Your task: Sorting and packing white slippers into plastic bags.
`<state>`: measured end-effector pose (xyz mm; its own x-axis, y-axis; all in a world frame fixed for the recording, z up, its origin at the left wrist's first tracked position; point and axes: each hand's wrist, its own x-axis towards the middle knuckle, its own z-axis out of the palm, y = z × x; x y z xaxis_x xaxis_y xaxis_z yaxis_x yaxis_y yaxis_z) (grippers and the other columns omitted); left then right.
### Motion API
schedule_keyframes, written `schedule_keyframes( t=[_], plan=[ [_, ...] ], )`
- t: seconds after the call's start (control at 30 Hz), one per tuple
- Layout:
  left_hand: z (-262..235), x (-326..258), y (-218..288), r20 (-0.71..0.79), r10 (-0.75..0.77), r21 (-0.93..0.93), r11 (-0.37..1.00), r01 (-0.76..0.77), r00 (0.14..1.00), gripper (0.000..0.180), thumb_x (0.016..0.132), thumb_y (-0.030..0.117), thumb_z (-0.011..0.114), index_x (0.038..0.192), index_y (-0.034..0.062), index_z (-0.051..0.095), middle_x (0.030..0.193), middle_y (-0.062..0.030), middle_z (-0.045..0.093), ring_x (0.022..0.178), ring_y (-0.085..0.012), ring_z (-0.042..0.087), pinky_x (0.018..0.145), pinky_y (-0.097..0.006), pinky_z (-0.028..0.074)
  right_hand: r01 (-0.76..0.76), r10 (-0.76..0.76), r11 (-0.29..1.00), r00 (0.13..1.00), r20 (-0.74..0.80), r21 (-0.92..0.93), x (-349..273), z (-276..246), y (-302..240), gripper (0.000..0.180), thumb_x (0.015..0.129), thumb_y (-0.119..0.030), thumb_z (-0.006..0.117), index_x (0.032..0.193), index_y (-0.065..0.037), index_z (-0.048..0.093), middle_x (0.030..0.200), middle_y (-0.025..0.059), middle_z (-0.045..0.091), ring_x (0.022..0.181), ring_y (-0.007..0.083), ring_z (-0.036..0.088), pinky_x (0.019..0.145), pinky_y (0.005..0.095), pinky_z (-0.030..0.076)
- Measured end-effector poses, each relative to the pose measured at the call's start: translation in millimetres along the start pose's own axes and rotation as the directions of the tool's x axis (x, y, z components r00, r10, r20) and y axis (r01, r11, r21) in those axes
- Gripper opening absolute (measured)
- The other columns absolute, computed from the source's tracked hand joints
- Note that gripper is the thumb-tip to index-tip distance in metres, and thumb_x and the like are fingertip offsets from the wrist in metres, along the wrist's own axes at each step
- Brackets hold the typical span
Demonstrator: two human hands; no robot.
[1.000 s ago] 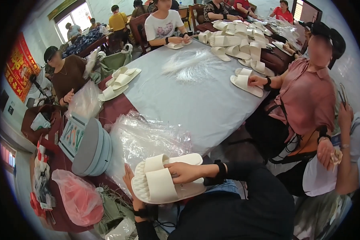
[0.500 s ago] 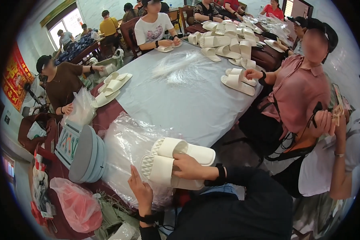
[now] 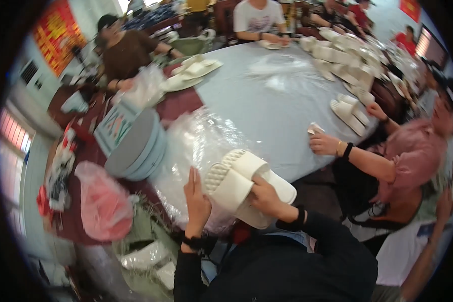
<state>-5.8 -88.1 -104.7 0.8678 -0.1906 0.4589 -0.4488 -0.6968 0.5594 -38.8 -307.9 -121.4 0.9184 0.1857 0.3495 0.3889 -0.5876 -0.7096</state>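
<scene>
A pair of white slippers (image 3: 230, 190) with quilted insoles lies side by side in my right hand (image 3: 268, 199). My right fingers are tucked in at the straps, gripping the pair. My left hand (image 3: 197, 205) is raised just left of the slippers' quilted ends, its fingers stretched upward and nothing visible in it. Beneath and behind the slippers spreads a stack of clear plastic bags (image 3: 189, 136), shiny and crumpled, on the near part of the table.
On the grey-covered table (image 3: 282, 116) are another slipper pair (image 3: 348, 115) at right, a slipper heap (image 3: 342, 58) far right and several slippers (image 3: 194, 70) far left. Grey-blue rounded cases (image 3: 141, 146), a pink bag (image 3: 104, 209) and a green sack (image 3: 148, 226) stand left. Co-workers sit around.
The view has swung left. My right hand keeps the slipper pair and my left hand stays beside it. At right, a co-worker's arm now reaches over the table edge with a small pale item.
</scene>
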Motion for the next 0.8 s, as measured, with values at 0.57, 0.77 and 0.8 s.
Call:
schedule_keyframes(
  t=[0.57, 0.77, 0.8],
  plan=[
    [17, -8, -51, -0.089, 0.237, -0.151, 0.957, -0.248, 0.967, 0.067, 0.082, 0.015, 0.055, 0.141, 0.0008, 0.026, 0.146, -0.0223, 0.023, 0.108, -0.0337, 0.047, 0.093, -0.038, 0.035, -0.066, -0.028, 0.939, 0.963, 0.267, 0.338, 23, -4, -26, 0.024, 0.071, 0.002, 0.059, 0.095, 0.003, 0.065, 0.104, 0.0142, 0.061, 0.098, 0.0268, 0.059, 0.082, 0.0302, 0.044],
    [15, -23, -40, 0.082, 0.076, -0.051, 0.996, -0.072, 0.994, 0.062, 0.083, 0.016, 0.052, 0.139, 0.0007, 0.03, 0.147, -0.0204, 0.023, 0.091, -0.032, 0.047, 0.09, -0.036, 0.037, -0.098, 0.081, 0.99, 0.983, 0.162, 0.103, 31, 22, 6, 0.026, 0.074, -0.002, 0.055, 0.098, 0.002, 0.063, 0.11, 0.0188, 0.059, 0.101, 0.0327, 0.057, 0.086, 0.0372, 0.044],
    [16, -23, -42, 0.035, 0.02, -0.1, 0.995, -0.016, 0.999, 0.063, 0.083, 0.017, 0.052, 0.139, 0.0005, 0.029, 0.147, -0.0203, 0.023, 0.093, -0.032, 0.047, 0.092, -0.037, 0.036, 0.019, -0.024, 0.999, 0.986, 0.166, 0.031, 35, 23, 8, 0.025, 0.076, -0.005, 0.055, 0.098, 0.002, 0.064, 0.109, 0.0197, 0.059, 0.102, 0.036, 0.056, 0.089, 0.0403, 0.042]
  ],
)
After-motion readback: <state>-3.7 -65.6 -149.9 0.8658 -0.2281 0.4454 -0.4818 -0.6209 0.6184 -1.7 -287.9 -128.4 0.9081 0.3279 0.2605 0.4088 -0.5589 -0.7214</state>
